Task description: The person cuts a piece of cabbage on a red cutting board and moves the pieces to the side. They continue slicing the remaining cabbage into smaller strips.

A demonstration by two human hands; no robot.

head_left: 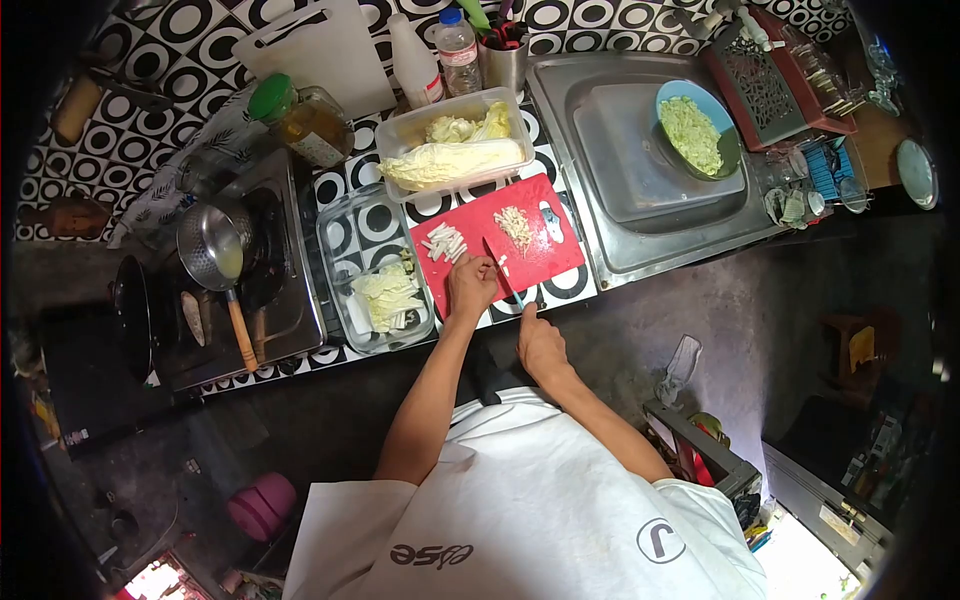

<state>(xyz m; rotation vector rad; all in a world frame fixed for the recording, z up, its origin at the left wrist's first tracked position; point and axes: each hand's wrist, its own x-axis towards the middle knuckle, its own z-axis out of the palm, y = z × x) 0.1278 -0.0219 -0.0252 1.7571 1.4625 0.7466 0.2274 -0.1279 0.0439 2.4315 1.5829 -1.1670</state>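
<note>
My right hand (pixel 542 345) grips a knife (pixel 503 270) by its light blue handle, the dark blade pointing away over the red cutting board (pixel 470 215). My left hand (pixel 472 286) rests on the board just left of the blade, its fingers curled together; whatever is under them is hidden. A few small white bits lie right of the blade. White cabbage strips (pixel 444 241) sit beyond my left hand, and a pile of finely diced pale pieces (pixel 514 228) lies nearer the board's handle hole.
Left of the board, a clear container (pixel 333 250) holds cabbage leaves (pixel 388 298). Behind stands a plastic tub (pixel 392 140) with napa cabbage (pixel 455 163). A blue bowl (pixel 668 92) of chopped greens rests over the sink (pixel 620 258). A saucepan (pixel 208 250) sits on the stove (pixel 295 270).
</note>
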